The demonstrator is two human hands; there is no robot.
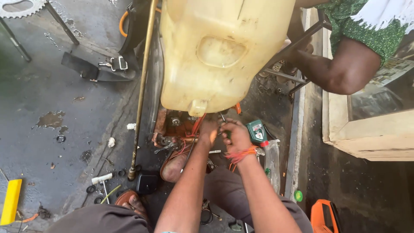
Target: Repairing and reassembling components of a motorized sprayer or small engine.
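A cream-yellow plastic tank (220, 51), a green bottle (257, 131), an orange engine block (183, 127).

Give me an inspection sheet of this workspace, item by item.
Surface: grey concrete floor, wet and stained.
Job's things: small engine under a yellowish plastic tank; long brass lance alongside.
Clutter: washers, white scraps, yellow block, green bottle, black strap.
Hands: left hand and right hand at the engine; whether either grips anything is hidden.
Cables: red wires on the engine.
Surroundings: another person's arm, wooden cabinet.
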